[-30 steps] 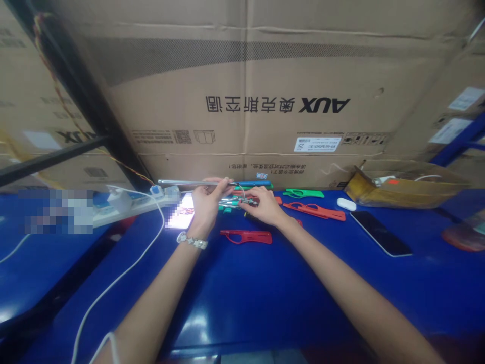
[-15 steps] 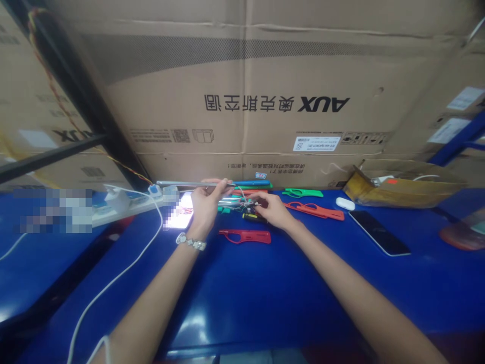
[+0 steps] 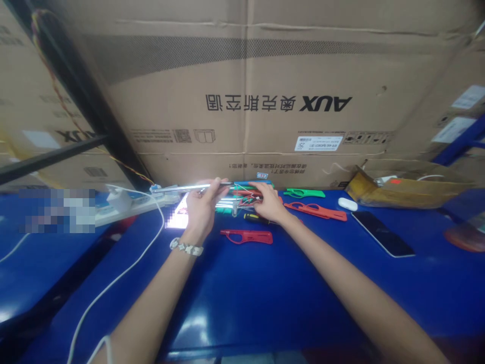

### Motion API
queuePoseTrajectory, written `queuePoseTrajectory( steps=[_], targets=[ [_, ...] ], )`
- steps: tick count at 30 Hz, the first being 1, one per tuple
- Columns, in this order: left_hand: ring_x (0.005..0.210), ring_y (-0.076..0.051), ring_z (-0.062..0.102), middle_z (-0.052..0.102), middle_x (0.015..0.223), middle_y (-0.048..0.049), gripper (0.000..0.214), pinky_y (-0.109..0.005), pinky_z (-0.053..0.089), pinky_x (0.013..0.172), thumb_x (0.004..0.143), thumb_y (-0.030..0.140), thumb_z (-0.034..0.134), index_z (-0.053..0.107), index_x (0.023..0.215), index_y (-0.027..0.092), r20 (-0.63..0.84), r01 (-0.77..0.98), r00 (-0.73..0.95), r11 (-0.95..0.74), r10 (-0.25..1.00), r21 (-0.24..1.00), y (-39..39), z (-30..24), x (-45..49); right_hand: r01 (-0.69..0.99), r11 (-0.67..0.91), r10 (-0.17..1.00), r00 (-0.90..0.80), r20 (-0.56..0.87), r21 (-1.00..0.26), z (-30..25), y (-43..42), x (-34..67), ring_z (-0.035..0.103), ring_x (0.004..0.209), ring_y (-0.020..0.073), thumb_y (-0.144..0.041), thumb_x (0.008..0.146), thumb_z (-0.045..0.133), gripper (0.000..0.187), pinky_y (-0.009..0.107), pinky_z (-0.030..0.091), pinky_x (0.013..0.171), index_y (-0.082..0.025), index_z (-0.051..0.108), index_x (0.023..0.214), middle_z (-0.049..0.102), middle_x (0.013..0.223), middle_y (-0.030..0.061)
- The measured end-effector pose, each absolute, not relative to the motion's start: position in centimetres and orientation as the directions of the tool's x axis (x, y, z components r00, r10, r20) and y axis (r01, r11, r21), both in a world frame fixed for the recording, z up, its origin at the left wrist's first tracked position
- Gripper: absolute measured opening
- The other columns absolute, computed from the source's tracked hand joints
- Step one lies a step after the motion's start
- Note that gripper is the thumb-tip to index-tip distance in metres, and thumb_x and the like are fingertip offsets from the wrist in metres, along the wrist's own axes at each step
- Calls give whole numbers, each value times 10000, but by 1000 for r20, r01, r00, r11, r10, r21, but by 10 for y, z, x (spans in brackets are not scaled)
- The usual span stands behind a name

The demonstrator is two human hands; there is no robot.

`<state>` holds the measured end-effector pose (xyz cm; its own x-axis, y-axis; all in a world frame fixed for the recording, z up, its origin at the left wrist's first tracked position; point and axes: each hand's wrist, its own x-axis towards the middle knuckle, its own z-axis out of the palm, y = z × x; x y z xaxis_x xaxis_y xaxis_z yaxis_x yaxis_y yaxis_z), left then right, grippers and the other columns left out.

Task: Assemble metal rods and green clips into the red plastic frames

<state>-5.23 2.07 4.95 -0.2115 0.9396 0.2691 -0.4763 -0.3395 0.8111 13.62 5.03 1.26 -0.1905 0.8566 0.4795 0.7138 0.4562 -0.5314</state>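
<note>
My left hand (image 3: pixel 202 207) is closed round the metal tube of a blue long-necked lighter (image 3: pixel 252 183), held level with its handle to the right. My right hand (image 3: pixel 268 202) has its fingers curled by that handle, over small parts and a thin pale wire; what the fingertips grip is too small to make out. Beneath lie more metal tubes (image 3: pixel 227 203) and coloured casings, partly hidden by the hands. A screwdriver (image 3: pixel 252 218) with a yellow and black handle rests just below my right hand. Nearer to me is a red lighter casing (image 3: pixel 248 236) with a trigger loop.
Right of the hands lie a green casing (image 3: pixel 305 193) and orange casings (image 3: pixel 318 211). Farther right are a white earphone case (image 3: pixel 347 203), a dark phone (image 3: pixel 382 233) and an open carton (image 3: pixel 401 197). A power strip (image 3: pixel 131 206) and a lit screen (image 3: pixel 178 217) sit left. Tall cardboard (image 3: pixel 265 65) backs the blue table (image 3: pixel 242 298).
My right hand has shifted slightly up toward the blue handle, its fingers changing position. The metal tube in my left hand has tilted, its far left end dropping a little.
</note>
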Motion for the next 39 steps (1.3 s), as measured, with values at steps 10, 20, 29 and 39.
queuePoseTrajectory(
  steps=[10,20,29,39],
  targets=[
    [920,-212,742,770,878,-70,249,-354,580,925,706,281,831,643,803,150,247,-519,-158,-294,956,803,8,61,-34,448,469,878,-149,454,-761,8,1,116,618,1016,253,-466,805,697,347,455,453,951,-209,652,1033,686,1081,81],
    [824,-231,756,767,811,-71,265,-365,616,848,676,304,855,675,795,148,208,-433,-62,-214,976,875,6,48,-41,111,269,951,-188,246,-957,14,-7,147,484,387,105,-538,814,669,329,252,403,387,-215,617,849,658,647,-18],
    [778,-201,755,764,795,-61,250,-307,630,784,710,301,835,683,819,134,160,-369,75,-122,984,921,6,34,-42,205,408,901,-248,356,-890,13,-13,146,606,615,150,-444,879,625,248,292,500,604,-219,636,982,677,784,3],
    [778,-203,755,761,787,-58,250,-317,634,789,708,314,834,679,814,149,151,-353,92,-109,984,929,7,30,-41,540,529,767,25,641,-654,27,-15,155,540,1204,289,-451,877,620,250,486,413,1031,-265,701,1023,603,1186,101]
  ],
)
